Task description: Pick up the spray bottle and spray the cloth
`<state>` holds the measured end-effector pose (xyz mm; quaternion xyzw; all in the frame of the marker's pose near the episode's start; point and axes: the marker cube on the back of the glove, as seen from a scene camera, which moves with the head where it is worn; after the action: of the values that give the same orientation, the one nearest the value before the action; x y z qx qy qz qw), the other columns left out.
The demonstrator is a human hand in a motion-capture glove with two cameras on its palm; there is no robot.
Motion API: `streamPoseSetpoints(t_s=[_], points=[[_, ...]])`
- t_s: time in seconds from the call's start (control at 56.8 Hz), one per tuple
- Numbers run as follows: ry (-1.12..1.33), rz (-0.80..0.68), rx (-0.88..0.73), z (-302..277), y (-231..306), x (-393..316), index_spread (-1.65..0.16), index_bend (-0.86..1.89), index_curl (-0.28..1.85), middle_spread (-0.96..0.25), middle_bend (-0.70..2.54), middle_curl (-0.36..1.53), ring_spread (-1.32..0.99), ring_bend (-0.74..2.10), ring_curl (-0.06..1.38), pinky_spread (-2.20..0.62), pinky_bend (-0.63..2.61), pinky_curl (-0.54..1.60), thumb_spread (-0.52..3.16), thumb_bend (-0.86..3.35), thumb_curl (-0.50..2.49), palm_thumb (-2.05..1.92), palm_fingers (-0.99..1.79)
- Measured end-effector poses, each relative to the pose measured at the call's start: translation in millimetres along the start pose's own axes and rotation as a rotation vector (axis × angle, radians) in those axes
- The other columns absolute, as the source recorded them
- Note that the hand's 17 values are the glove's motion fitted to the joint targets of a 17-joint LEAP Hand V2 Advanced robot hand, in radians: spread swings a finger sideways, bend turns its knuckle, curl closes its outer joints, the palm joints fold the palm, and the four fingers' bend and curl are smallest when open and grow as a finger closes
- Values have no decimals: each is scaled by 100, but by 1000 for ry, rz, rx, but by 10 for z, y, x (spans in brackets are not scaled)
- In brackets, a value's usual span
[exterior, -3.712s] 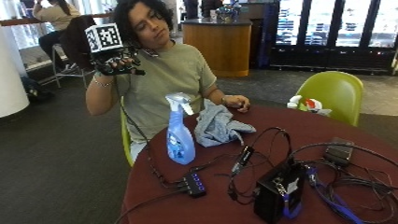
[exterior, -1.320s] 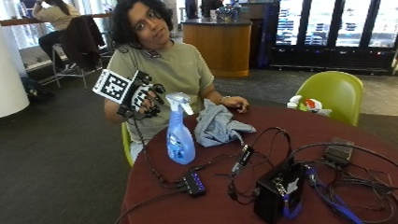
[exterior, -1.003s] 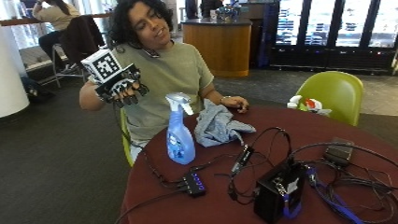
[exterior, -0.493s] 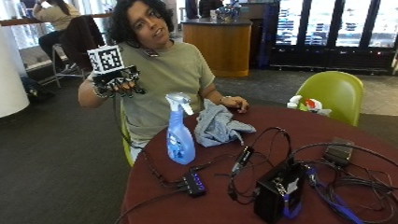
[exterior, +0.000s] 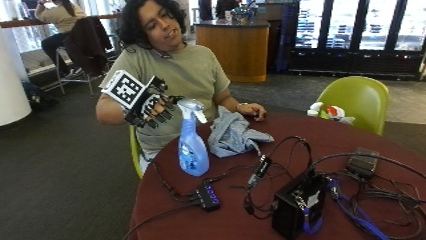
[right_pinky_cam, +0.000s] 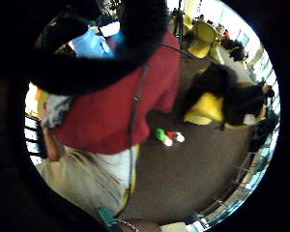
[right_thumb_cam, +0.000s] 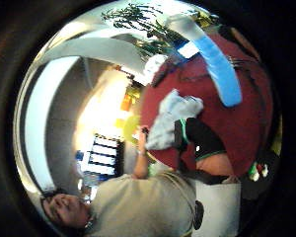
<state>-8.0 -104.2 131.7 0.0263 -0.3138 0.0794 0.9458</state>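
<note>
Outside view | grip [exterior: 154, 107] spread, holding nothing | near spray bottle [exterior: 192, 145]

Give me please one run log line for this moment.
stage: reaching | right hand: open, beside spray bottle, not touching | spray bottle: upright on table | cloth: on table, bare hand beside it
</note>
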Motion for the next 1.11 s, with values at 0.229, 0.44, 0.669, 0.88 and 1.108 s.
streamPoseSetpoints(t_s=[0.229,0.44,0.669,0.88,1.108], points=[[-284,-9,165,311,-719,181,-27,12,26,4,22,37,-2,28,34,22,27,36,106,-3,44,67,51],[-442,-21,211,530,-1101,186,-26,8,22,3,25,38,-4,38,37,17,29,36,94,-3,42,68,60],[-480,-43,283,610,-1246,183,-24,7,18,1,31,40,-6,45,38,13,31,37,85,-3,41,70,66],[-500,38,306,693,-1493,170,-24,6,16,-2,29,40,-9,52,39,7,35,38,82,-3,40,71,71],[-541,226,286,759,-1581,115,-22,18,26,-6,25,40,-13,55,40,-7,35,37,84,0,43,82,119]])
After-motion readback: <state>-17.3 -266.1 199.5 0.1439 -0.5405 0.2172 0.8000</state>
